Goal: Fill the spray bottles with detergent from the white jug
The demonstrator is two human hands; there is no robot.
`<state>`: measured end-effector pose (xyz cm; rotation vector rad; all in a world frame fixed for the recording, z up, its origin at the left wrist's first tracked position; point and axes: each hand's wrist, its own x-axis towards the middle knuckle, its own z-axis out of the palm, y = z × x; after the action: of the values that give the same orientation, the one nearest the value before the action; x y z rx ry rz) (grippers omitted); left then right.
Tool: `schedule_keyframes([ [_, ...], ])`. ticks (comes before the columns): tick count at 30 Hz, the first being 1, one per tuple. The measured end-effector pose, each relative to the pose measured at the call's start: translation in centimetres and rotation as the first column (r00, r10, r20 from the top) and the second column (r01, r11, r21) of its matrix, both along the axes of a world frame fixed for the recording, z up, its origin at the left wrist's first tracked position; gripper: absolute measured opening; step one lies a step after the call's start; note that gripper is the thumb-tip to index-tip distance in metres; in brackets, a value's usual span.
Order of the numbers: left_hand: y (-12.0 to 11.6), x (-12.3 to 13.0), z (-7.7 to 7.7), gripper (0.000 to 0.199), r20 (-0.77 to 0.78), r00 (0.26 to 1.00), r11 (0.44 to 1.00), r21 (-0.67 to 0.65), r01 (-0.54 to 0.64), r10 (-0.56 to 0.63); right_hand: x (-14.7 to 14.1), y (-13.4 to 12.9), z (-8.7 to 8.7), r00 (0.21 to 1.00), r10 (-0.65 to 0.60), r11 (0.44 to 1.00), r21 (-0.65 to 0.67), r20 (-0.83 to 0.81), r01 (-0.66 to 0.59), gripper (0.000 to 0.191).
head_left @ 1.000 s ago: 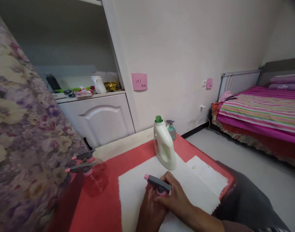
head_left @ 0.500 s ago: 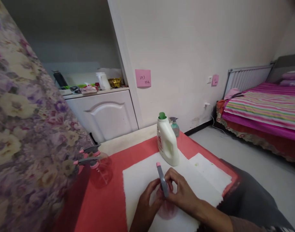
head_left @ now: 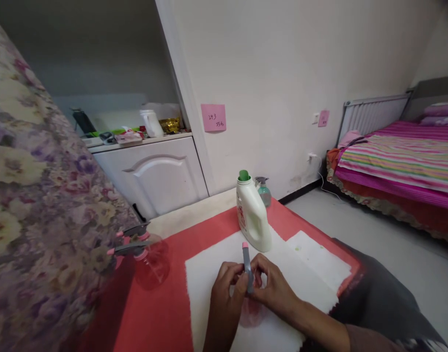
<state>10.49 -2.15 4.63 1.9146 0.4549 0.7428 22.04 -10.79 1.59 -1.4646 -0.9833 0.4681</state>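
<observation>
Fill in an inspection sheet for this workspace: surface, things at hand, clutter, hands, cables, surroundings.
Surface: red tablecloth, white sheet over part of it.
Things at hand: spray bottle between the hands; jug standing beyond it.
Clutter: two more spray bottles at left, green bottle behind the jug, gold packet on the cupboard.
Hands: left hand and right hand both on the spray bottle's head.
Cables: white cord from a wall plug to the floor.
Surroundings: flowered curtain at left, bed at right.

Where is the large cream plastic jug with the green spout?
In the head view, the jug stands just right of centre, beyond the left hand and right hand, with a small teal spray bottle behind it to the right.
</observation>
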Motion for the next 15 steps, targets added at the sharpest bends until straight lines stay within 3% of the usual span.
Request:
schedule_keyframes([
  [3, -0.1, 0.9, 0.2, 0.024, 0.002, 0.997, 0.997, -0.035, -0.075, 0.075, 0.1, 0.1, -0.1, 1.000, -0.020, 1.000, -0.012, 0.004, 0.020, 0.029],
  [9, -0.4, 1.5, -1.1, 0.025, 0.015, 0.986, 0.982, -0.096, -0.164, 0.166, 0.1, 0.3, -0.4, 0.999, -0.033, 0.999, 0.023, -0.009, 0.033, 0.030],
  [15, -0.6, 1.9, -1.5, 0.031, 0.044, 0.980, 0.955, -0.238, -0.178, 0.194, 0.6, 0.1, 0.4, 0.998, 0.066, 0.995, 0.077, 0.001, -0.065, 0.026],
])
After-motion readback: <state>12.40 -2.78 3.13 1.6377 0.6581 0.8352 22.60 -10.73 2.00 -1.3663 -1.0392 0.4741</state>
